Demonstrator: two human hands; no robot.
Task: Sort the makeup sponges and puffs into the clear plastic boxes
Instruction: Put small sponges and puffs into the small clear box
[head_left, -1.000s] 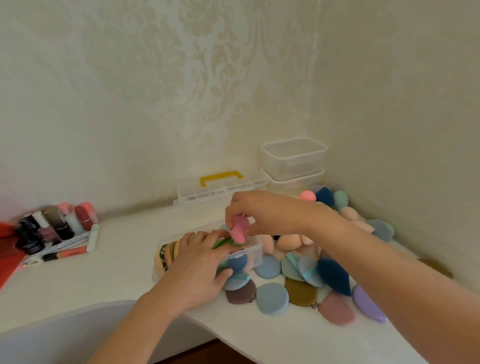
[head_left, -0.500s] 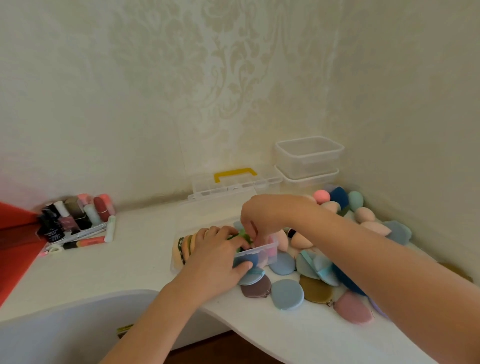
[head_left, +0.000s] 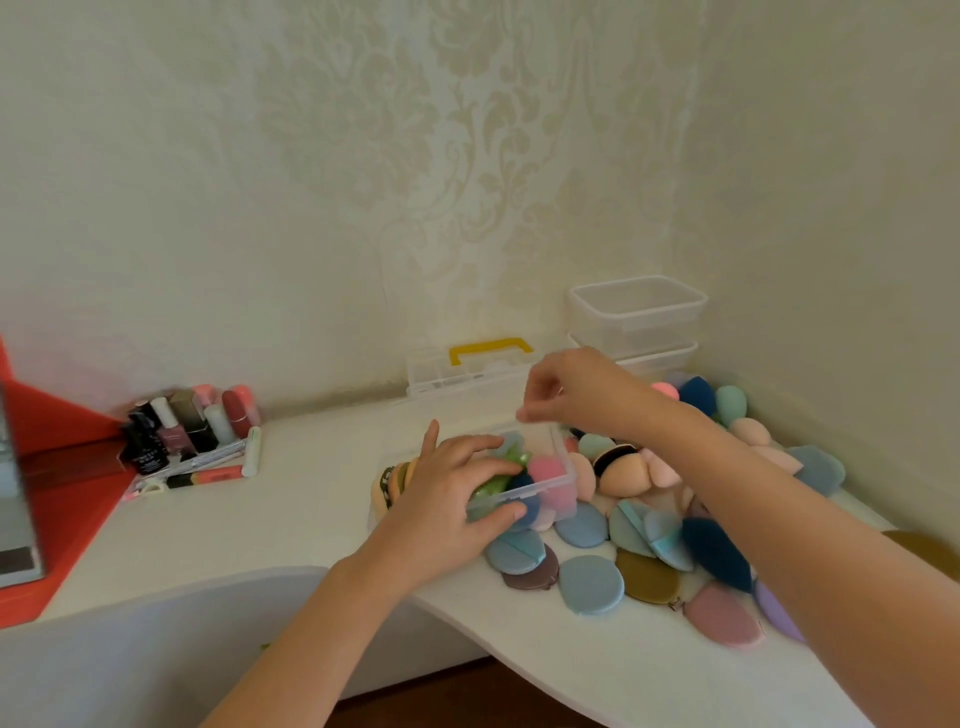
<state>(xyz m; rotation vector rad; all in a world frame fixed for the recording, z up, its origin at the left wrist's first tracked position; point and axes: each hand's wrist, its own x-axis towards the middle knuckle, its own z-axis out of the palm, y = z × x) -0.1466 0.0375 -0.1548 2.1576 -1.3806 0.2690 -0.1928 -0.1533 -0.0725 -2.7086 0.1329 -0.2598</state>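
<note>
Left hand (head_left: 452, 499) is on the clear box (head_left: 563, 486) at the middle of the white table (head_left: 311, 493), thumb clamped against the near wall and fingers curled over the rim onto a green puff (head_left: 493, 486). Inside the box, a pink sponge (head_left: 545, 467) sits at the right end, just beside a dark blue puff (head_left: 522, 480). Right hand (head_left: 582, 395) hovers above the box's far edge, fingertips bunched together, and nothing shows between them. To the right lies the loose pile: a round blue puff (head_left: 589, 584), an olive puff (head_left: 647, 577) touching it, a navy teardrop puff (head_left: 714, 551) (plenty more behind, jumbled together). Two empty boxes (head_left: 636, 312) stand stacked in the corner, a yellow-handled case (head_left: 491, 347) beside them. Nail polish bottles (head_left: 182, 421) cluster far left.
</note>
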